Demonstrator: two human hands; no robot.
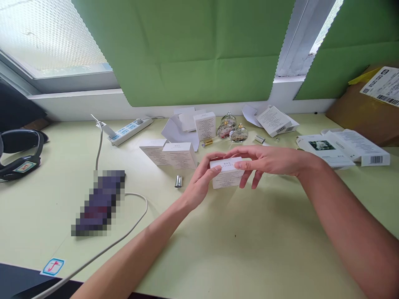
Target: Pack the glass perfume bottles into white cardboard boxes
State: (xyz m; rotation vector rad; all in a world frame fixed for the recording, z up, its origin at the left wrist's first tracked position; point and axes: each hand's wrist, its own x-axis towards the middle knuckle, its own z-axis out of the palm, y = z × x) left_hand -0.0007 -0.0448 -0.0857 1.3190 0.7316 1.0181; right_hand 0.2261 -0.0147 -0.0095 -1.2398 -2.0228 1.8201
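A small white printed carton point(227, 180) stands upright on the table between my hands. My left hand point(202, 178) wraps its left side, with the thumb at the top edge. From the right, my right hand point(264, 161) grips the top right corner, thumb on the lid and fingers behind and beside it. Two similar white cartons point(180, 155) stand to the left, and a silver cylindrical cap point(178, 181) stands close to my left hand. Behind my hands are several round glass bottles point(239, 133), a gold sprayer part point(208, 142) and another upright carton point(205, 126).
A power strip point(131, 131), a blurred-out dark phone-like object point(99, 203) and a white cable point(137, 222) lie on the left, near a black headset point(23, 153). Opened flat cartons point(327, 147) and a large brown box point(358, 108) occupy the right. Green blinds point(199, 54) hang behind.
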